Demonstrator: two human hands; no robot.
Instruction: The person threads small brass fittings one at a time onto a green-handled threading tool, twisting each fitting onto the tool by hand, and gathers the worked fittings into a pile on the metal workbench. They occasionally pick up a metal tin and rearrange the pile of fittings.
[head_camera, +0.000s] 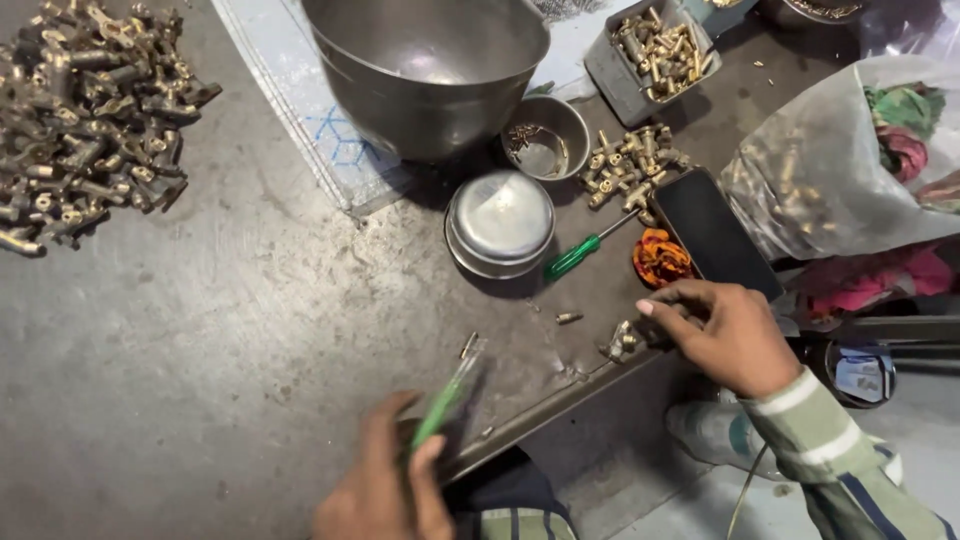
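My left hand is at the bottom edge, closed around the handle of a green screwdriver whose shaft points up and away over the metal table. My right hand rests at the table's near right edge, fingers curled, fingertips touching a small brass fitting. A loose brass piece lies just left of it.
A heap of brass fittings lies far left. A big steel bowl, small steel cup, lidded steel tin, second green screwdriver, brass pile, grey tray of parts, black phone and plastic bag crowd the right.
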